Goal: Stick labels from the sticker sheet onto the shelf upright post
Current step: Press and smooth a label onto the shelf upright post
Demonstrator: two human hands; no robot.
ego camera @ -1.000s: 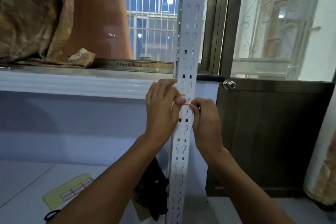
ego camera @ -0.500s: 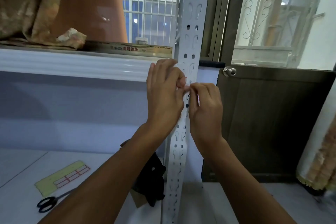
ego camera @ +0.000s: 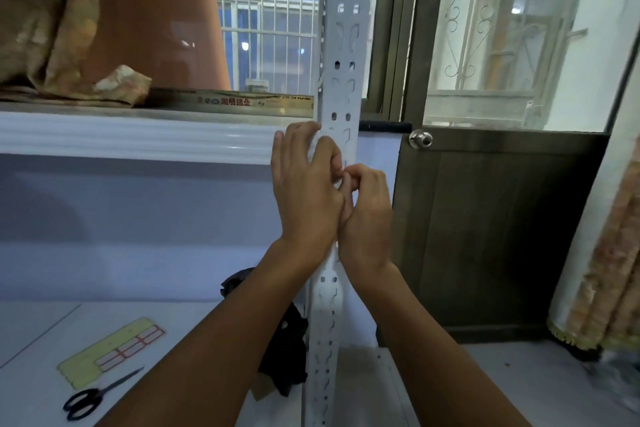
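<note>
A white perforated shelf upright post point(ego camera: 343, 45) runs from floor to top at the centre. Both hands press against it at mid height, side by side and touching. My left hand point(ego camera: 304, 191) lies on the post's left side with fingers partly spread. My right hand point(ego camera: 367, 215) has its fingers curled against the post's front. The label under the fingertips is hidden. A yellow sticker sheet point(ego camera: 110, 352) with red-bordered labels lies on the floor at lower left.
Black scissors point(ego camera: 93, 395) lie just below the sheet. A black cloth point(ego camera: 284, 347) sits at the post's base. A white sill point(ego camera: 138, 139) with patterned fabric point(ego camera: 45, 28) runs left; a dark door point(ego camera: 495, 225) with a knob point(ego camera: 420, 139) stands right.
Both hands have closed in on the post and now touch; the red-edged label seen between my fingers a second ago is covered. The view has tilted down, showing the scissors.
</note>
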